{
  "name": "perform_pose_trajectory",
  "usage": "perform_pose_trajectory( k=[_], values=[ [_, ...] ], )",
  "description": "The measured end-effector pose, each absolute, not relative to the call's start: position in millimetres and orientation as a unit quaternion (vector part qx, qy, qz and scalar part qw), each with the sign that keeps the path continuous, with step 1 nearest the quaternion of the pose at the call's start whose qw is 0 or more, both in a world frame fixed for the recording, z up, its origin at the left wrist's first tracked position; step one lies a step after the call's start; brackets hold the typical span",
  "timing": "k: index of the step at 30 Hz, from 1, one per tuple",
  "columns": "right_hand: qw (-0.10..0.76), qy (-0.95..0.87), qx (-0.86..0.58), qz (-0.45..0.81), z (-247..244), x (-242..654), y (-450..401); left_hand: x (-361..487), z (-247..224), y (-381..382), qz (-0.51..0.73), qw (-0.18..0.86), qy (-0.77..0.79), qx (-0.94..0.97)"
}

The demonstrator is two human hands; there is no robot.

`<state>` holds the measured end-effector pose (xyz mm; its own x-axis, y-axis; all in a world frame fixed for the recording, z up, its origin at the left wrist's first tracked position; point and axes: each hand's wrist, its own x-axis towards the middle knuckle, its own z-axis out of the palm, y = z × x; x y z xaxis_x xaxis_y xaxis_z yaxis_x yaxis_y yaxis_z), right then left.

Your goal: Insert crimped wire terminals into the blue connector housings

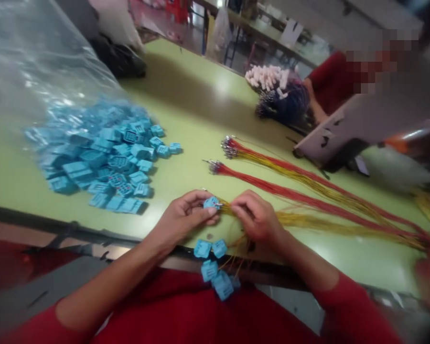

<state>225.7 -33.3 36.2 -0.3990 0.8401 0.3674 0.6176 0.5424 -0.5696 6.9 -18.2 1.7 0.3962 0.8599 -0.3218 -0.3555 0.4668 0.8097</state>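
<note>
Head view: left grip closed on a small blue plastic connector, pinched squarely between thumb and fingertips; right grip closed around a bundle of thin yellow wires, the metal-tipped ends held steady and close against the connector. Just below, several loose blue connectors at the edge of the green counter. Farther off, a heap of ribbed blue connectors spilling from a clear plastic bag, beside long red-and-yellow wire bundles with crimped metal terminals.
</note>
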Motion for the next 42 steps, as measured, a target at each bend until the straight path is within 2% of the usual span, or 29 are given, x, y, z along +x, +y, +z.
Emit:
perform_pose_trajectory(
  k=[4, 9, 24, 35, 37, 40, 42],
  values=[
    [0.297, -0.833, -0.441, 0.152, 39.1, 226.4, -36.6, 8.8, 3.7, -18.9, 0.392, 0.766, 0.392, 0.326],
    [0.317, -0.826, -0.453, 0.113, 42.3, 225.9, -38.4, 10.0, 5.9, -19.0, 0.394, 0.764, 0.395, 0.324],
    [0.281, -0.856, -0.424, 0.096, 38.8, 221.2, -39.1, 10.9, 4.1, -25.7, 0.397, 0.718, 0.413, 0.396],
    [0.279, -0.845, -0.425, 0.164, 37.5, 218.9, -39.6, 11.4, 1.8, -30.2, 0.364, 0.716, 0.419, 0.423],
    [0.285, -0.835, -0.41, 0.232, 40.9, 223.2, -35.1, 6.3, 0.2, -30.5, 0.36, 0.688, 0.426, 0.465],
    [0.281, -0.8, -0.406, 0.341, 42.1, 236.8, -13.1, -2.6, 1.1, -31.8, 0.357, 0.582, 0.385, 0.621],
    [0.295, -0.781, -0.457, 0.307, 36.4, 246.2, 11.0, -5.8, 5.3, -34.4, 0.34, 0.509, 0.284, 0.738]
  ],
)
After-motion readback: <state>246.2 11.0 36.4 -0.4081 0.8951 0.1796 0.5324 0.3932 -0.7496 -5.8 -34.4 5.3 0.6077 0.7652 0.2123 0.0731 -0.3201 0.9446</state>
